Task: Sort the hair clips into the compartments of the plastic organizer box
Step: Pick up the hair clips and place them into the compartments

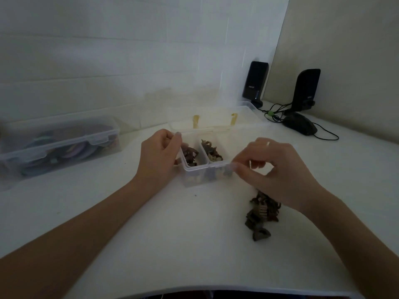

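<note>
A clear plastic organizer box [195, 176] stands mid-table, its hinged lid [216, 118] open and lying flat behind it. Dark brown hair clips [190, 156] fill the left compartment; olive and beige clips [212, 151] fill the right one. My left hand [158, 157] grips the box's left wall, thumb over the rim. At the front right corner, my right hand [273, 169] pinches the rim between thumb and forefinger. A loose pile of brown and tan hair clips [262, 214] lies on the table under my right wrist.
A shut clear box [58, 145] of coloured round items sits at the far left. Two black speakers [255, 82] [305, 90], a black mouse [300, 126] and cables lie at the back right. The white table's front edge [216, 291] curves just below my arms.
</note>
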